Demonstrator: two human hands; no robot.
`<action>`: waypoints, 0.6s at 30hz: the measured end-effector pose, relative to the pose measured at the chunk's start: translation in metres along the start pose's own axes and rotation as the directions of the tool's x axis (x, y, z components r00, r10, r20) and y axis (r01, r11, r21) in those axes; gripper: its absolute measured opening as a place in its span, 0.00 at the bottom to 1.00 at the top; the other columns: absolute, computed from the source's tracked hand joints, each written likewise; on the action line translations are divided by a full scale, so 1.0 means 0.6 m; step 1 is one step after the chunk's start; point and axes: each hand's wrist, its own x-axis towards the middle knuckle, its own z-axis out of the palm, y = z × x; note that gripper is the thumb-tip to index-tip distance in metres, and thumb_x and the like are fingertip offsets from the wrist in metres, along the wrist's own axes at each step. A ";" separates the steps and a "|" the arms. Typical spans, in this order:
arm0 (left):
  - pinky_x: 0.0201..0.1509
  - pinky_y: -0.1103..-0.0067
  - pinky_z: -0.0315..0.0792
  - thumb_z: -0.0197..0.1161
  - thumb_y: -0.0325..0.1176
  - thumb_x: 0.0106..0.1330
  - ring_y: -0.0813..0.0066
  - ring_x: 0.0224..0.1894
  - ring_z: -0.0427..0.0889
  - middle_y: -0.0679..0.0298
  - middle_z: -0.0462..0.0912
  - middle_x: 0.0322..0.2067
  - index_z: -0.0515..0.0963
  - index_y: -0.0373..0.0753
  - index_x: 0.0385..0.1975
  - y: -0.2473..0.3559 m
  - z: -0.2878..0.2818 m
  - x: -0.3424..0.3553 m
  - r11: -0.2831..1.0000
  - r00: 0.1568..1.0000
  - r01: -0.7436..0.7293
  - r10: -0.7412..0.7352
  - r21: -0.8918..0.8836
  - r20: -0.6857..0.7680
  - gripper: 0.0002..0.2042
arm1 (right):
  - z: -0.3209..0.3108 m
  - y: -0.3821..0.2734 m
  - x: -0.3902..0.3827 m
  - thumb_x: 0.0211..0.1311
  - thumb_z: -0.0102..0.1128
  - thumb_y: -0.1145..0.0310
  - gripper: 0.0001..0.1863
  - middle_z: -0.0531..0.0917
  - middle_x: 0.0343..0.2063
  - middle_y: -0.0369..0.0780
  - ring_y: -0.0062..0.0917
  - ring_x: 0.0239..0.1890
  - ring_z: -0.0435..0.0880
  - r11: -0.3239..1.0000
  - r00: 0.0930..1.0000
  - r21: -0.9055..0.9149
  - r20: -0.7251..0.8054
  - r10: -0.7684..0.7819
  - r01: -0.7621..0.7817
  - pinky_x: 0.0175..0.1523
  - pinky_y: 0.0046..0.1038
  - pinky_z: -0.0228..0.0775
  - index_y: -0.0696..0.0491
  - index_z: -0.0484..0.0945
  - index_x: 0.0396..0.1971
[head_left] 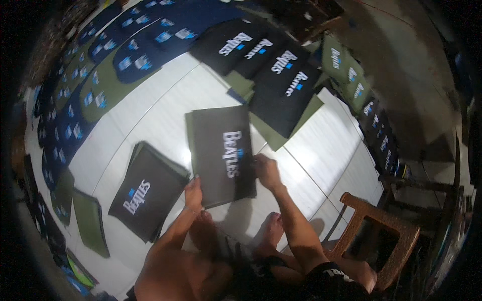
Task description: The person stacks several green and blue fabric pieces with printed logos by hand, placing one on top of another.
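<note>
White floor tiles [306,168] shine around a person [173,266], whose left hand [193,193] and right hand [267,172] grip opposite edges of some dark printed sheets [213,155], held before the feet [273,232], just right of a similar pile [150,193].

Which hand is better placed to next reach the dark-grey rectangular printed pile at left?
Probably the left hand: it lies beside that pile. The right hand is farther, across the dark-grey rectangular printed sheets both hold.

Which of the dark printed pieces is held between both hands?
The central dark piece: the left hand and right hand hold its opposite side edges. The other dark pieces lie outside that grip.
</note>
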 end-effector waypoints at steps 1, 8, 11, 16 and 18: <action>0.54 0.75 0.66 0.48 0.47 0.73 0.71 0.47 0.74 0.60 0.78 0.46 0.74 0.26 0.49 0.030 0.021 -0.008 0.999 1.000 0.025 -0.025 -0.021 0.005 0.25 | 0.005 -0.004 0.004 0.55 0.60 0.73 0.12 0.83 0.30 0.51 0.42 0.31 0.83 0.999 0.999 0.006 0.012 0.040 -0.040 0.37 0.37 0.74 0.60 0.77 0.39; 0.55 0.74 0.66 0.50 0.44 0.72 0.67 0.49 0.74 0.59 0.75 0.51 0.70 0.27 0.54 0.065 0.026 -0.048 0.967 0.971 -0.090 0.138 -0.237 0.196 0.24 | 0.001 0.027 0.065 0.53 0.63 0.69 0.11 0.81 0.29 0.51 0.46 0.33 0.81 0.994 0.938 0.000 -0.331 0.104 -0.110 0.40 0.40 0.73 0.59 0.77 0.34; 0.53 0.76 0.66 0.54 0.34 0.69 0.71 0.47 0.73 0.60 0.77 0.44 0.73 0.29 0.49 0.057 0.032 -0.043 0.996 1.000 -0.003 0.001 -0.089 -0.027 0.15 | -0.084 0.094 0.130 0.52 0.64 0.67 0.16 0.79 0.30 0.48 0.43 0.33 0.80 0.948 0.726 0.172 -0.611 0.315 -0.266 0.40 0.38 0.71 0.59 0.75 0.38; 0.53 0.75 0.66 0.55 0.33 0.69 0.73 0.45 0.74 0.59 0.79 0.43 0.73 0.28 0.49 0.035 0.002 -0.008 0.981 0.982 -0.170 0.160 0.091 0.103 0.15 | -0.182 0.168 0.234 0.46 0.73 0.52 0.27 0.82 0.30 0.51 0.43 0.35 0.81 0.829 0.539 0.185 -0.682 0.495 -0.528 0.41 0.37 0.72 0.63 0.75 0.32; 0.55 0.75 0.66 0.55 0.33 0.69 0.72 0.47 0.74 0.58 0.78 0.46 0.72 0.27 0.51 0.038 0.000 -0.009 0.972 0.975 -0.202 0.188 0.122 0.122 0.17 | -0.196 0.156 0.268 0.46 0.73 0.53 0.27 0.82 0.33 0.53 0.46 0.38 0.82 0.769 0.513 0.203 -0.639 0.573 -0.606 0.44 0.40 0.73 0.64 0.76 0.31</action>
